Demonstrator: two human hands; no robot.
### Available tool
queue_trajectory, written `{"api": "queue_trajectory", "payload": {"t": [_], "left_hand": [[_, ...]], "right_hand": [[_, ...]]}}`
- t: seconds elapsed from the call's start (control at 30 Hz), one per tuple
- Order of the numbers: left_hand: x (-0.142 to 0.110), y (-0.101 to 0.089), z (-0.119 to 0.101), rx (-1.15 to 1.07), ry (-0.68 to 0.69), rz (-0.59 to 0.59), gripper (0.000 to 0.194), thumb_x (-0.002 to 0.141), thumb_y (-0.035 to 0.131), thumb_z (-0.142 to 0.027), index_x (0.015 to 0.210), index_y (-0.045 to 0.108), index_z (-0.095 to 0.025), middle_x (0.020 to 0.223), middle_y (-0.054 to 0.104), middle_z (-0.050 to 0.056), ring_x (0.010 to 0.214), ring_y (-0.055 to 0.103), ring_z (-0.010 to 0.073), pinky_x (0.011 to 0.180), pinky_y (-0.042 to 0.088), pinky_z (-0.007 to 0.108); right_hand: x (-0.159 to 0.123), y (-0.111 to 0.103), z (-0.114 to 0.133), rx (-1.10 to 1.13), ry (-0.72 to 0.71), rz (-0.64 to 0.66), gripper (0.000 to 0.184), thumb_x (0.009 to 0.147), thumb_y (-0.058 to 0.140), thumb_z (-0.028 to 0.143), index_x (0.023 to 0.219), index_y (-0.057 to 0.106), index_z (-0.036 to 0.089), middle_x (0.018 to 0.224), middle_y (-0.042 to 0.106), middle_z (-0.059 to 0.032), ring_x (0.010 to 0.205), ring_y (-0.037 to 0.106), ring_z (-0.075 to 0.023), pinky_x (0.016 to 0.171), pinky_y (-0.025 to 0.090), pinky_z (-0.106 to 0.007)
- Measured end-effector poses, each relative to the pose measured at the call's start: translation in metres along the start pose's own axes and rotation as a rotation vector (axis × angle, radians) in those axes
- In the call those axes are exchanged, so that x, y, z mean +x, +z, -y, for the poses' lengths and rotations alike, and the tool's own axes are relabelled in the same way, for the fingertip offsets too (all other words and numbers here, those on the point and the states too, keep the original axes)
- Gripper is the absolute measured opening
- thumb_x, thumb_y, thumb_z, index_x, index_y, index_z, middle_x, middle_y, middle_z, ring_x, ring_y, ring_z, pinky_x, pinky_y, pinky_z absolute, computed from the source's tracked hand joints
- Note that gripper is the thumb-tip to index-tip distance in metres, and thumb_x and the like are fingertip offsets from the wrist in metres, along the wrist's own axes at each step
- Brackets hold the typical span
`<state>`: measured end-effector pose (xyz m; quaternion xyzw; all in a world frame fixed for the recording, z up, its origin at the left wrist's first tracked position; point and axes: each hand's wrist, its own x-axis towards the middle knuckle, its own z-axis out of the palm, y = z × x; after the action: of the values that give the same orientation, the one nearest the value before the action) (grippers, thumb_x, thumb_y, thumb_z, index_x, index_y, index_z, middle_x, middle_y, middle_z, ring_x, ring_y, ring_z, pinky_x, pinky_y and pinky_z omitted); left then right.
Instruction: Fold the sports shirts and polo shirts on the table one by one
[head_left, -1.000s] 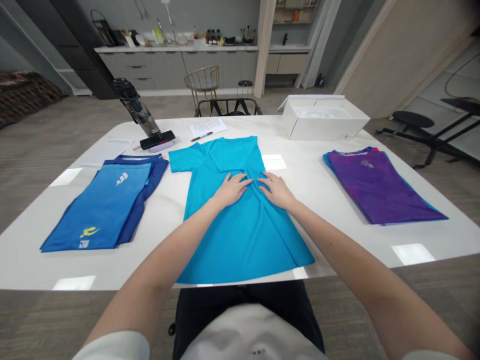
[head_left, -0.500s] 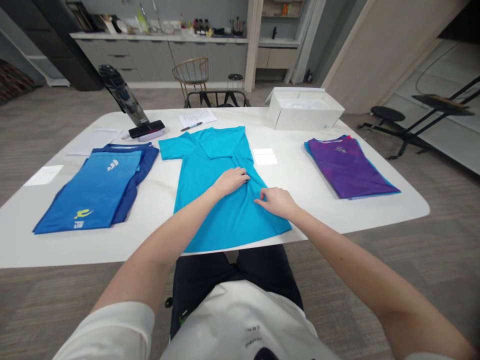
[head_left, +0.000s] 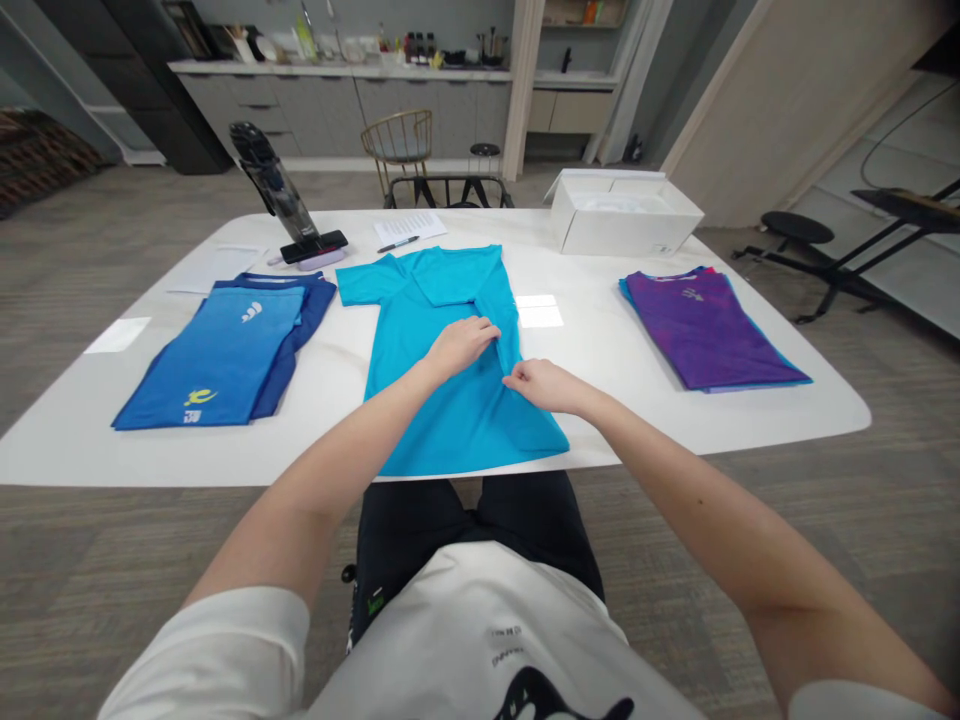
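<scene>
A turquoise T-shirt [head_left: 420,345] lies on the white table in front of me, one sleeve spread to the left and its right side partly folded inward. My left hand [head_left: 466,345] rests on the shirt's middle, fingers curled and closed on a ridge of its fabric. Lower and to the right, my right hand [head_left: 546,385] pinches the shirt's right side edge between thumb and fingers. The cloth between both hands is drawn up into a raised fold.
Folded blue shirts [head_left: 217,350] lie at the left, and folded purple and blue shirts [head_left: 709,330] at the right. Behind stand a handheld vacuum [head_left: 289,200], a paper sheet with a pen [head_left: 397,244], and an open white box [head_left: 626,220]. A white card [head_left: 538,311] lies beside the shirt.
My right hand has closed on the shirt's right edge and drawn it slightly inward, so the side fold stands higher. The left hand stays on the shirt. The view has shifted a little.
</scene>
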<state>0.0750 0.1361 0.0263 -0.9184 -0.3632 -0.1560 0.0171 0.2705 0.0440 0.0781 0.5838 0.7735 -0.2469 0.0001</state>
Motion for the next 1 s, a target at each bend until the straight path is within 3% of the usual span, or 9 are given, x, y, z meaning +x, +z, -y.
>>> {"api": "queue_trajectory", "payload": {"t": [0.17,0.3,0.4,0.63,0.8,0.9,1.0], "left_hand": [[-0.023,-0.004,0.01,-0.032,-0.062,0.064,0.031,0.101,0.044,-0.024,0.122,0.067,-0.024,0.119,0.066,0.009,0.109,0.06,0.0234,0.089,0.046,0.034],[-0.047,0.003,0.001,-0.05,-0.073,0.1,0.037,0.099,0.047,-0.022,0.134,0.061,-0.025,0.123,0.062,0.01,0.111,0.058,0.0244,0.09,0.046,0.036],[-0.06,0.004,-0.013,-0.114,0.014,0.117,0.036,0.099,0.047,-0.022,0.13,0.064,-0.027,0.121,0.062,0.009,0.111,0.057,0.0233,0.091,0.045,0.035],[-0.082,-0.006,-0.041,-0.203,0.139,0.133,0.028,0.101,0.048,-0.024,0.118,0.07,-0.026,0.12,0.063,0.007,0.11,0.056,0.022,0.091,0.041,0.035],[-0.094,-0.015,-0.062,-0.16,0.19,0.142,0.028,0.103,0.048,-0.034,0.121,0.069,-0.027,0.123,0.064,0.009,0.114,0.055,0.0234,0.093,0.037,0.038],[-0.096,-0.015,-0.075,-0.163,0.227,0.147,0.029,0.104,0.048,-0.033,0.125,0.067,-0.028,0.125,0.064,0.009,0.115,0.054,0.0236,0.096,0.034,0.039],[-0.097,-0.011,-0.084,-0.244,0.205,0.146,0.028,0.104,0.048,-0.039,0.116,0.071,-0.027,0.122,0.068,0.007,0.114,0.056,0.0223,0.097,0.034,0.039]], "right_hand": [[0.019,0.012,0.023,0.053,0.0,0.036,0.034,0.101,0.052,0.043,0.078,0.065,0.02,0.084,0.075,-0.0078,0.083,0.07,-0.0241,0.068,0.044,-0.03],[0.021,0.029,0.013,-0.056,0.07,-0.054,0.03,0.099,0.054,0.048,0.094,0.068,0.022,0.096,0.075,-0.0104,0.09,0.07,-0.0271,0.069,0.043,-0.031],[0.008,0.028,0.0,-0.062,0.018,-0.035,0.029,0.098,0.056,0.05,0.098,0.068,0.023,0.092,0.075,-0.0074,0.087,0.069,-0.0248,0.068,0.043,-0.029],[-0.025,0.02,-0.027,0.019,-0.156,0.183,0.017,0.092,0.062,0.035,0.099,0.072,0.023,0.086,0.073,-0.0023,0.076,0.066,-0.0192,0.067,0.043,-0.026],[-0.044,0.025,-0.043,0.07,-0.164,0.213,0.026,0.088,0.065,0.04,0.106,0.071,0.023,0.089,0.071,-0.0019,0.072,0.063,-0.0178,0.067,0.044,-0.027],[-0.055,0.025,-0.046,0.083,-0.186,0.222,0.033,0.084,0.07,0.045,0.107,0.07,0.022,0.094,0.068,-0.0034,0.078,0.062,-0.0192,0.07,0.045,-0.028],[-0.064,0.025,-0.045,0.04,-0.21,0.208,0.042,0.074,0.079,0.043,0.109,0.068,0.022,0.1,0.066,-0.005,0.086,0.062,-0.0216,0.075,0.046,-0.029]]}}
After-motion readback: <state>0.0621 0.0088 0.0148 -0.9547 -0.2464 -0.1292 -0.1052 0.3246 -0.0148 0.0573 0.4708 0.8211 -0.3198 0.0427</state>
